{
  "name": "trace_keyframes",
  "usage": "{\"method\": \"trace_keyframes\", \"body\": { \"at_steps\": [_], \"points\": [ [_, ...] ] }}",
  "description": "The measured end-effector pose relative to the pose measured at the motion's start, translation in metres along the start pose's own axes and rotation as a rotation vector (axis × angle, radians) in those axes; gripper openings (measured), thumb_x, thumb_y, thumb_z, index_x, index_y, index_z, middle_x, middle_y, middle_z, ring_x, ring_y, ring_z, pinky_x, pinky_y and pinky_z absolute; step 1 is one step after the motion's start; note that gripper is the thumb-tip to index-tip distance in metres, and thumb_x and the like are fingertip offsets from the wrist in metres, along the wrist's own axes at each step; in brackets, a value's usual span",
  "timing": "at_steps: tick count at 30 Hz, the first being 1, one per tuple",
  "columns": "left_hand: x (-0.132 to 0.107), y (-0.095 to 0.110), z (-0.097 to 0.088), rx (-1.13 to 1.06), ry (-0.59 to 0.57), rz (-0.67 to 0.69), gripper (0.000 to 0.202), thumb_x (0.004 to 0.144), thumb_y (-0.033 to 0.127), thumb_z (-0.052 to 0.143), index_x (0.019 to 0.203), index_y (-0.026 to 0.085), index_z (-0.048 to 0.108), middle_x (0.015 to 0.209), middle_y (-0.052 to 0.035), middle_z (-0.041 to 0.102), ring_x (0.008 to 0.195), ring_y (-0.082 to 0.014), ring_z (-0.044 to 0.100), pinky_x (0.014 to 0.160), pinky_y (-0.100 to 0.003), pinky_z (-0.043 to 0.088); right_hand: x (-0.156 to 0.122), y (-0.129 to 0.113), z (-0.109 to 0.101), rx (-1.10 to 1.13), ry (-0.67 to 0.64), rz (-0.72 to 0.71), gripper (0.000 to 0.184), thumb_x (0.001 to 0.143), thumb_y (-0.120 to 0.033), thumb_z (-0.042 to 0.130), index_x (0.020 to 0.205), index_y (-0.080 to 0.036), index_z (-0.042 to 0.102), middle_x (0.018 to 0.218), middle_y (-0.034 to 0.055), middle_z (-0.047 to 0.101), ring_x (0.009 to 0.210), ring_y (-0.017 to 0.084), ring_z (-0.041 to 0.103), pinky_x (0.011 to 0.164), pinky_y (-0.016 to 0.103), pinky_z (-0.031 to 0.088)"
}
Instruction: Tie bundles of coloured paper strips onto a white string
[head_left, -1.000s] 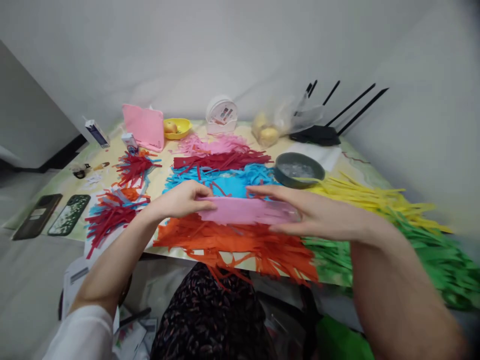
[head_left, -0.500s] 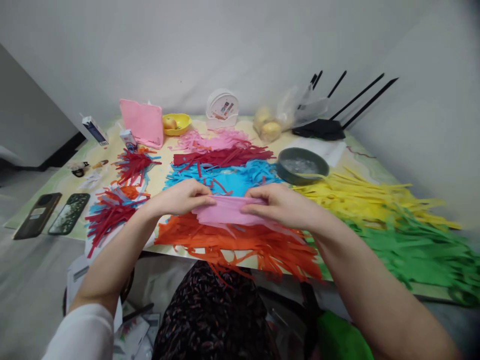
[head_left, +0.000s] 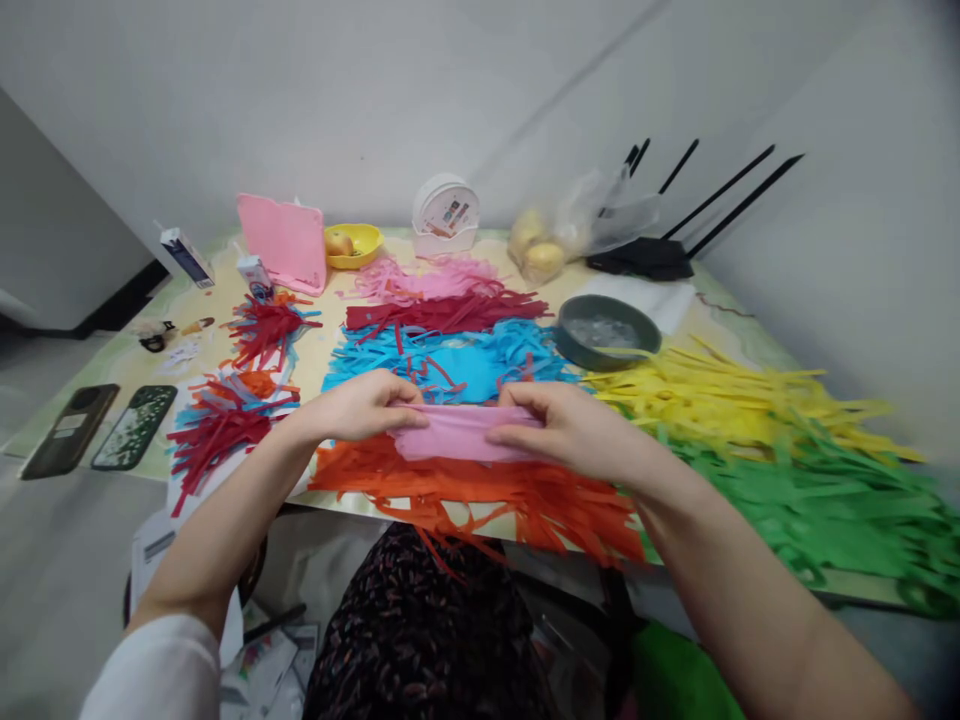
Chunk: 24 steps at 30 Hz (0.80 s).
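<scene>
A pink fringed paper strip [head_left: 454, 432] is stretched between my two hands at the middle of the table's near side. My left hand [head_left: 375, 405] pinches its left end between thumb and fingers. Its right end is in the pinch of my right hand [head_left: 559, 425]. Just below the strip, orange fringed paper [head_left: 480, 492] lies along the table edge, some of its ends hanging over. Beyond the strip are blue fringed paper [head_left: 457, 365], then dark red fringed paper [head_left: 442, 314] and another pink fringed bundle [head_left: 427, 280]. My fingers hide parts of the pink strip's ends.
Yellow fringes [head_left: 720, 400] and green fringes [head_left: 817, 500] spread at right, near a dark bowl [head_left: 637, 352]. Behind stand a router [head_left: 637, 258], bagged fruit [head_left: 541, 260], a yellow dish [head_left: 367, 246] and a pink tablet case [head_left: 281, 240]. Multicoloured tassels [head_left: 232, 425] and phones [head_left: 71, 430] lie left.
Both hands have come slightly nearer to me with the pink strip, showing more of the blue paper beyond. Both still pinch the strip. The view has shifted a little.
</scene>
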<state>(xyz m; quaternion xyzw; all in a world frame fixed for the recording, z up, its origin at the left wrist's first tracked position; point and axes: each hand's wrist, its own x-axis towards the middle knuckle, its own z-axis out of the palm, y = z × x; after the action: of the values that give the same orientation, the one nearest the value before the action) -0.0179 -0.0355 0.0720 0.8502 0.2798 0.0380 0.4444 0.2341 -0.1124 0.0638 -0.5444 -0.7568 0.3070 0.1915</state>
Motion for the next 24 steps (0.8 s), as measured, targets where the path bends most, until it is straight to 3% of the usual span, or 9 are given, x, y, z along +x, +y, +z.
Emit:
{"method": "trace_keyframes", "body": {
  "at_steps": [7, 12, 17, 20, 24],
  "points": [
    [-0.006, 0.000, 0.005, -0.040, 0.041, 0.034, 0.032, 0.090, 0.041, 0.052, 0.073, 0.015, 0.057, 0.065, 0.0025, 0.051, 0.060, -0.0098, 0.045, 0.056, -0.021, 0.035, -0.006, 0.003, 0.006, 0.107, 0.029, 0.001, 0.027, 0.082, -0.041, 0.062, 0.068, -0.020, 0.053, 0.065, -0.0026, 0.052, 0.062, 0.013, 0.046, 0.057, 0.024, 0.033],
    [-0.007, -0.005, 0.022, -0.187, 0.246, 0.022, 0.026, 0.091, 0.040, 0.051, 0.088, 0.016, 0.062, 0.074, -0.0003, 0.061, 0.067, -0.0135, 0.057, 0.063, -0.023, 0.044, -0.015, 0.005, 0.007, 0.203, 0.124, -0.039, 0.024, 0.086, -0.038, 0.059, 0.071, -0.020, 0.055, 0.066, -0.0020, 0.054, 0.061, 0.013, 0.048, 0.055, 0.024, 0.035],
    [-0.006, -0.010, 0.041, -0.361, 0.439, 0.040, 0.025, 0.086, 0.034, 0.058, 0.101, 0.016, 0.068, 0.080, -0.0042, 0.070, 0.080, -0.0188, 0.065, 0.072, -0.026, 0.050, -0.025, 0.005, 0.014, 0.326, 0.319, -0.035, 0.017, 0.085, -0.036, 0.063, 0.088, -0.020, 0.069, 0.079, 0.0021, 0.068, 0.069, 0.017, 0.061, 0.062, 0.026, 0.046],
    [-0.007, -0.013, 0.048, -0.494, 0.468, 0.073, 0.025, 0.084, 0.028, 0.060, 0.102, 0.016, 0.073, 0.092, -0.0065, 0.073, 0.078, -0.0175, 0.066, 0.071, -0.026, 0.051, -0.030, 0.008, 0.021, 0.434, 0.413, -0.041, 0.019, 0.085, -0.040, 0.066, 0.087, -0.023, 0.074, 0.081, 0.0032, 0.072, 0.071, 0.018, 0.065, 0.063, 0.027, 0.049],
    [-0.008, -0.016, 0.049, -0.526, 0.460, 0.137, 0.021, 0.083, 0.019, 0.059, 0.094, 0.017, 0.077, 0.093, -0.0070, 0.074, 0.078, -0.0163, 0.066, 0.073, -0.025, 0.051, -0.031, 0.014, 0.030, 0.600, 0.430, -0.136, 0.020, 0.086, -0.043, 0.067, 0.081, -0.025, 0.075, 0.078, 0.0036, 0.071, 0.067, 0.017, 0.065, 0.060, 0.028, 0.051]
  ]
}}
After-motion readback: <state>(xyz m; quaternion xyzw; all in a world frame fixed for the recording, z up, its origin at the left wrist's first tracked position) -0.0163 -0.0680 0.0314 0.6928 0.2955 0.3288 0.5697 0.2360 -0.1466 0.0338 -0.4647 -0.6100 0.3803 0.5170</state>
